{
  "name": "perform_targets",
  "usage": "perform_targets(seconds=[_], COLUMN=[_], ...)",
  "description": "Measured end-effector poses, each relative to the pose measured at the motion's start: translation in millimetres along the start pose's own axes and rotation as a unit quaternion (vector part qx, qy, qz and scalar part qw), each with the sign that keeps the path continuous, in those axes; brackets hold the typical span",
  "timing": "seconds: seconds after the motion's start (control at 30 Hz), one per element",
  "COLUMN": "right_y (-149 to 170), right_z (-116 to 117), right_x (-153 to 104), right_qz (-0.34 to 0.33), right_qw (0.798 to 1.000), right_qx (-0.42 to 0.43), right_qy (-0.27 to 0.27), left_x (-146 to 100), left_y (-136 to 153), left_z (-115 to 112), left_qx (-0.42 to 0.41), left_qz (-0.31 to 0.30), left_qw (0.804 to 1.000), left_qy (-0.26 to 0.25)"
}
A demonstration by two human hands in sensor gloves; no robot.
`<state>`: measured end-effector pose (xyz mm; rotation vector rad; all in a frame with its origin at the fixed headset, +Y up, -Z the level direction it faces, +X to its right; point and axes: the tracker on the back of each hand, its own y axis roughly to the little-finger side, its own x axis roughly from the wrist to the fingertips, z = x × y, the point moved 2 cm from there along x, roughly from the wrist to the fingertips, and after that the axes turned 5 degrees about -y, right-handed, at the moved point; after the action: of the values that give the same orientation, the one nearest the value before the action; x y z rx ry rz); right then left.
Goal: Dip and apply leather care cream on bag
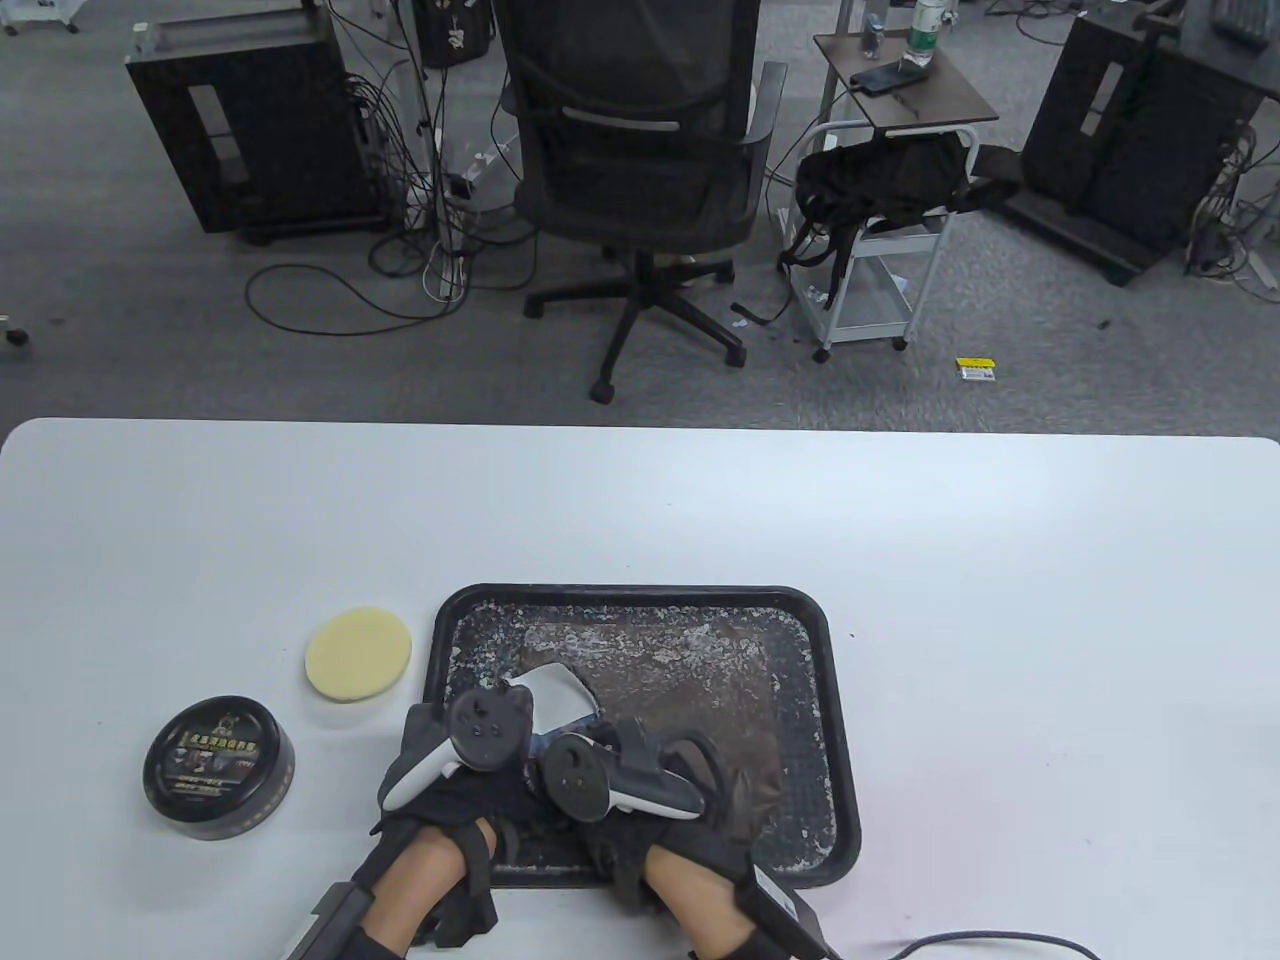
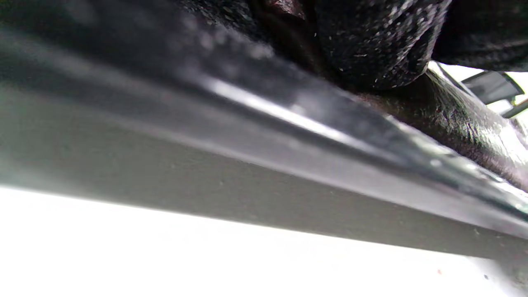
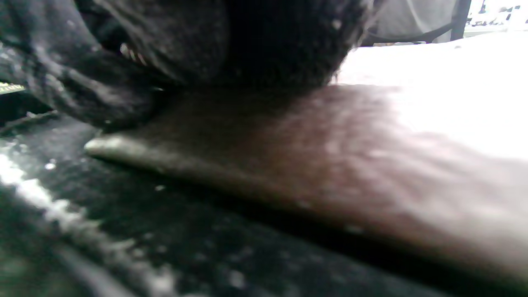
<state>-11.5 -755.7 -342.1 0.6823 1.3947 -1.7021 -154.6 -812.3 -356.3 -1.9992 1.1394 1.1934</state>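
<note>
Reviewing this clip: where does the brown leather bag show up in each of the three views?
Table view: the brown leather bag lies flat in the black tray, lower centre, its near end under both hands.
Left wrist view: a glossy brown strip at upper right, past the tray rim.
Right wrist view: its brown surface fills the centre and right, under the gloved fingers.
Shared landmark: the cream-speckled tray.

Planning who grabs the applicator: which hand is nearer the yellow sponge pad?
Left. The left hand is at the tray's near-left corner, just below and right of the sponge pad. The right hand lies further right, over the brown bag in the tray.
</note>
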Motion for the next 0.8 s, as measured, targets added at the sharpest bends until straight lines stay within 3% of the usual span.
perform_targets(seconds=[0.27, 0.47, 0.8], right_y=[36.6, 73.3, 114.0], right_z=[-2.8, -7.0, -12.8], right_x=[-17.1, -32.4, -50.1], right_qz=[0.072, 0.15, 0.25], right_qw=[0.995, 0.982, 0.959], right_qx=[-0.028, 0.005, 0.016], right_qy=[-0.07, -0.113, -0.13], left_x=[0.0, 0.4, 0.7], left_y=[-0.4, -0.1, 0.0], left_z=[0.9, 0.8, 0.7], left_qx=[0.006, 0.006, 0.01], left_qz=[0.002, 0.001, 0.003], left_qw=[1.0, 1.0, 1.0], left_qy=[0.004, 0.005, 0.011])
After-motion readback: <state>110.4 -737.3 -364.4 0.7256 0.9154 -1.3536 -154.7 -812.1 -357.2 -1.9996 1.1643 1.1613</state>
